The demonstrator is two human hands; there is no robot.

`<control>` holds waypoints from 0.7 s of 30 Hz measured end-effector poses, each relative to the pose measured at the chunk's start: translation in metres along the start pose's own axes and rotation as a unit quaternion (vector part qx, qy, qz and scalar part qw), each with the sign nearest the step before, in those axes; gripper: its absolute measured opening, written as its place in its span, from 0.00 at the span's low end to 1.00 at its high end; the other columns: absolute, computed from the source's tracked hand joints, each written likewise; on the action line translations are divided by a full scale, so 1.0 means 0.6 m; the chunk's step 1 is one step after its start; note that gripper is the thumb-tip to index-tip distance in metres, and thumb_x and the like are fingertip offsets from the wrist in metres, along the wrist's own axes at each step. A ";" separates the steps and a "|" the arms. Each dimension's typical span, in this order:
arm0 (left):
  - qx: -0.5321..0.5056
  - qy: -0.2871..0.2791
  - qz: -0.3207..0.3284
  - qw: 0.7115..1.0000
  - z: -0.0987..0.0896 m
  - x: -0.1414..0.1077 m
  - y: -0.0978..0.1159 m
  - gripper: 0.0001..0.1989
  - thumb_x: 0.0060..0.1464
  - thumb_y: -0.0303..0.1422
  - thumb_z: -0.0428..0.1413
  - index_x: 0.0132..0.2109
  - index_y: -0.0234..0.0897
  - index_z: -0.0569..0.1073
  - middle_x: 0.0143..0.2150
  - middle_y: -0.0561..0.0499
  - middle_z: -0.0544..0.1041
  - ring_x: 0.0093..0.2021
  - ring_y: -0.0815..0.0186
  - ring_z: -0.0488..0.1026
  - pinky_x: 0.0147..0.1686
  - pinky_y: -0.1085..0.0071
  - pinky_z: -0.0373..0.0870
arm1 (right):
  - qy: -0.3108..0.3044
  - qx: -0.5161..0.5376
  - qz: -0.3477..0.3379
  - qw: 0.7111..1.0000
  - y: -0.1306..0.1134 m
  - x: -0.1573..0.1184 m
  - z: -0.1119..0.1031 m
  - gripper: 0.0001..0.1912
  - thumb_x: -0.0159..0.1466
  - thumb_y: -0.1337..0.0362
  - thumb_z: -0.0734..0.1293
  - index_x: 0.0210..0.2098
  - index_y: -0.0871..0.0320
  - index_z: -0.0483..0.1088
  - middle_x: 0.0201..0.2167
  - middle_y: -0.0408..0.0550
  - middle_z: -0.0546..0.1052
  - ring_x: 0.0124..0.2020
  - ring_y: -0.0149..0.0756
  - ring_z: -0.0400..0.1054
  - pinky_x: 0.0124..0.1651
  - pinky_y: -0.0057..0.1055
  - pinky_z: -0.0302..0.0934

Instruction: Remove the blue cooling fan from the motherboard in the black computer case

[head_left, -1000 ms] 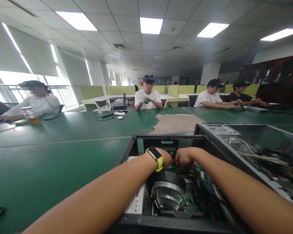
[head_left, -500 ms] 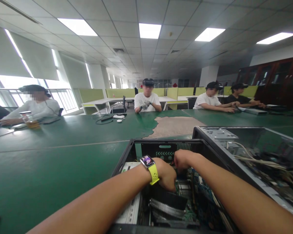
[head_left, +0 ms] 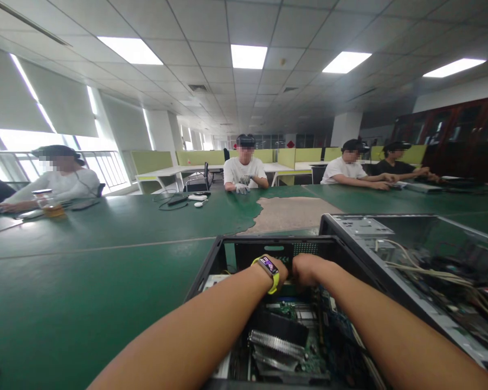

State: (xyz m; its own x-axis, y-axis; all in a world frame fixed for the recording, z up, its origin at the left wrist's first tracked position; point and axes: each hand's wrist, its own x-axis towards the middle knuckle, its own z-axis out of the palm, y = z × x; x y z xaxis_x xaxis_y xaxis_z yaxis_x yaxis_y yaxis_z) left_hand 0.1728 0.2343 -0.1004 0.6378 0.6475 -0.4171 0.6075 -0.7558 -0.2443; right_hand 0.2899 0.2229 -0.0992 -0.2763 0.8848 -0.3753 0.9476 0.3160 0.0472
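Note:
Both my hands reach into the far end of an open black computer case [head_left: 203, 264]. My left hand [head_left: 283, 269], with a yellow-banded smartwatch [head_left: 269, 266] on the wrist, is close beside my right hand; its fingers are hidden. The fingers of my right hand [head_left: 306, 268] are curled closed and point down into the case; whatever they grip does not show. Nearer to me in the case, a finned metal heatsink [head_left: 277, 345] with a black part [head_left: 282, 326] sits over the green motherboard [head_left: 312, 357]. Blue circuit boards stand along the right side.
A second open computer case [head_left: 394, 225] with loose cables [head_left: 435, 271] stands close on the right. The green table [head_left: 106, 303] has a torn patch [head_left: 296, 214]. Several people sit around it. Cables and a white device [head_left: 197, 197] lie across; a jar [head_left: 49, 203] stands left.
My left hand has moved away from me, to the far end of the case beside my right hand, uncovering more motherboard. My right hand has shifted only slightly. The person opposite lowered a gloved hand.

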 end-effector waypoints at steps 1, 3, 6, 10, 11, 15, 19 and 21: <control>0.001 0.010 0.000 1.000 0.004 0.006 -0.001 0.21 0.42 0.30 0.62 0.47 0.30 0.75 0.46 0.34 0.75 0.44 0.48 0.74 0.41 0.56 0.72 | 0.002 -0.004 -0.001 1.000 0.001 0.001 0.003 0.19 0.46 0.57 0.74 0.37 0.58 0.76 0.36 0.52 0.78 0.39 0.44 0.72 0.39 0.30 0.65; 0.002 0.019 -0.001 1.000 0.010 0.012 0.000 0.21 0.42 0.29 0.62 0.46 0.30 0.75 0.46 0.33 0.75 0.45 0.48 0.73 0.43 0.54 0.71 | 0.005 -0.015 0.001 1.000 -0.002 0.007 0.011 0.22 0.45 0.58 0.74 0.39 0.59 0.76 0.39 0.54 0.77 0.41 0.46 0.71 0.41 0.33 0.65; -0.001 0.004 -0.005 1.000 0.014 0.014 0.002 0.24 0.36 0.30 0.66 0.45 0.33 0.76 0.45 0.34 0.76 0.45 0.48 0.73 0.43 0.55 0.71 | 0.000 -0.033 0.010 0.999 -0.018 0.013 0.017 0.27 0.42 0.60 0.75 0.42 0.61 0.74 0.42 0.58 0.76 0.43 0.50 0.70 0.41 0.37 0.66; -0.017 0.008 -0.022 1.000 -0.003 -0.002 -0.002 0.22 0.39 0.32 0.64 0.45 0.33 0.76 0.44 0.35 0.76 0.44 0.49 0.74 0.40 0.58 0.72 | -0.002 -0.048 0.021 0.999 -0.060 -0.024 -0.019 0.26 0.44 0.62 0.73 0.44 0.62 0.73 0.44 0.59 0.75 0.43 0.52 0.70 0.42 0.40 0.67; -0.024 0.016 -0.023 0.999 -0.011 -0.011 -0.005 0.20 0.41 0.32 0.63 0.45 0.33 0.76 0.44 0.36 0.77 0.44 0.50 0.74 0.40 0.60 0.72 | 0.002 -0.049 0.025 0.998 -0.073 -0.046 -0.034 0.25 0.46 0.63 0.72 0.44 0.63 0.73 0.43 0.59 0.75 0.43 0.53 0.70 0.41 0.41 0.67; -0.051 0.069 -0.014 0.996 -0.043 -0.074 -0.028 0.17 0.45 0.36 0.59 0.44 0.39 0.77 0.43 0.42 0.77 0.43 0.54 0.74 0.37 0.66 0.71 | 0.067 -0.032 0.011 0.997 -0.141 -0.170 -0.048 0.15 0.59 0.55 0.63 0.39 0.56 0.74 0.40 0.54 0.77 0.42 0.50 0.71 0.40 0.41 0.66; -0.084 0.184 -0.023 0.979 -0.057 -0.176 -0.038 0.16 0.49 0.44 0.55 0.43 0.45 0.75 0.41 0.48 0.77 0.40 0.58 0.73 0.36 0.67 0.68 | 0.528 -0.006 -0.080 0.845 -0.215 -0.249 0.074 0.19 0.65 0.48 0.55 0.47 0.45 0.69 0.46 0.41 0.75 0.45 0.41 0.69 0.44 0.36 0.64; -0.135 0.262 -0.020 0.955 -0.053 -0.224 -0.024 0.14 0.51 0.45 0.52 0.37 0.43 0.75 0.35 0.51 0.77 0.34 0.63 0.72 0.30 0.71 0.64 | 0.674 -0.091 -0.078 0.729 -0.247 -0.244 0.157 0.15 0.62 0.54 0.63 0.49 0.39 0.66 0.48 0.37 0.74 0.45 0.42 0.70 0.47 0.39 0.60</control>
State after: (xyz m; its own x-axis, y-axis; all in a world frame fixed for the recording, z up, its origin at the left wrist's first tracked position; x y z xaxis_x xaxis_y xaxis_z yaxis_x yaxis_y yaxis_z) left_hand 0.0933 0.1613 -0.0127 0.7177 0.6891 0.1001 0.6916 -0.7222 0.0128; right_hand 0.2053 0.0142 -0.1385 -0.4008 0.3276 0.8556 0.8850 0.3800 0.2691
